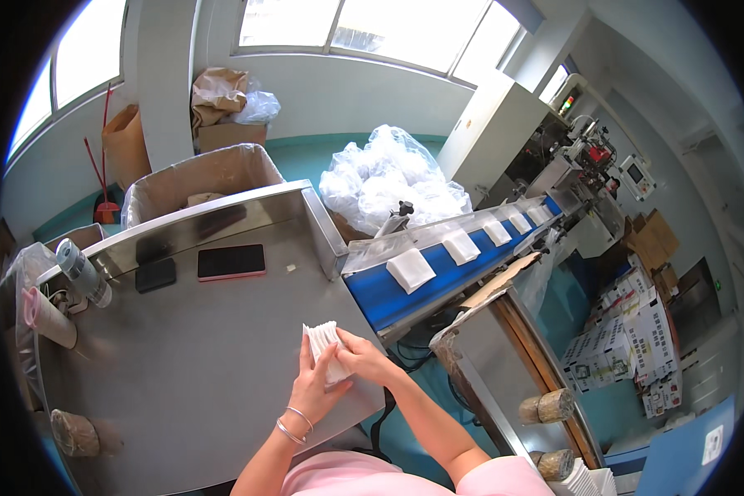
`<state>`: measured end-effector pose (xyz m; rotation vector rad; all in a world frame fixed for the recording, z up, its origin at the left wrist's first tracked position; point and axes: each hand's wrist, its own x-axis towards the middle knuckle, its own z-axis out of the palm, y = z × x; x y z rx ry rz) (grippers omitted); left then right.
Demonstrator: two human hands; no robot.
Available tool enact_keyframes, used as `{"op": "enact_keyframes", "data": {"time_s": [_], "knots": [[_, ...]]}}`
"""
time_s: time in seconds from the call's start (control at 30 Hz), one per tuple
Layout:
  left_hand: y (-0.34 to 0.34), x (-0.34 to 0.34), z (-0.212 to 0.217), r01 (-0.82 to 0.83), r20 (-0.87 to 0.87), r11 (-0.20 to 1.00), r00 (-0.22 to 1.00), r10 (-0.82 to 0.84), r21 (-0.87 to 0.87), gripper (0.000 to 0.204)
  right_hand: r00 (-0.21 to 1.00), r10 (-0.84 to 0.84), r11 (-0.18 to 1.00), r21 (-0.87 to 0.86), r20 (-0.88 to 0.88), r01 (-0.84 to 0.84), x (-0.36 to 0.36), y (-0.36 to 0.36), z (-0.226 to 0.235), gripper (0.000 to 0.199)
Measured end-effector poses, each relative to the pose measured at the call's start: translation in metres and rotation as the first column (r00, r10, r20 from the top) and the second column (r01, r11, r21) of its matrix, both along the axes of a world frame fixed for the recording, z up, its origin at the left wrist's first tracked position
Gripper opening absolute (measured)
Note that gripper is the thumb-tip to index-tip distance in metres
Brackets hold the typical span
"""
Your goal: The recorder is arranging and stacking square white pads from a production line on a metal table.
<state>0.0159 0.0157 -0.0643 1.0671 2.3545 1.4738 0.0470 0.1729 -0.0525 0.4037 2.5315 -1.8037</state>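
Left hand and right hand, equally near, grasp a white folded stack between them over the steel table, its long axis running eleven-to-five o'clock, the blue conveyor at two o'clock.

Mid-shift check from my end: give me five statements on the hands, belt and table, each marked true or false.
1. The left hand and right hand both hold the white folded stack. True.
2. The conveyor belt is red. False: it is blue.
3. Several white packs sit spaced apart along the belt. True.
4. The silver bracelets are on the right wrist. False: they are on the left wrist.
5. The dark phone lies flat on the metal table. True.
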Motion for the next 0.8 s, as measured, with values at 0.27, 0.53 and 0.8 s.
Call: {"op": "enact_keyframes", "data": {"time_s": [0.27,0.53,0.8], "knots": [[-0.003,0.006,0.008,0.016,-0.003,1.0,1.0,-0.016,-0.01,0.072,0.793,-0.594,0.397,-0.808,0.136,0.435,-0.005,0.064,-0.055,0.036],[-0.001,0.003,-0.018,0.134,0.256,0.887,0.929,-0.268,0.442,0.088,0.95,0.154,0.974,-0.122,-0.27,-0.193,0.039,-0.009,-0.007,0.092],[-0.022,-0.018,-0.03,-0.091,0.205,0.923,0.979,0.014,0.374,0.099,0.891,-0.009,1.0,0.012,-0.453,0.016,0.035,-0.008,-0.012,0.037]]}}
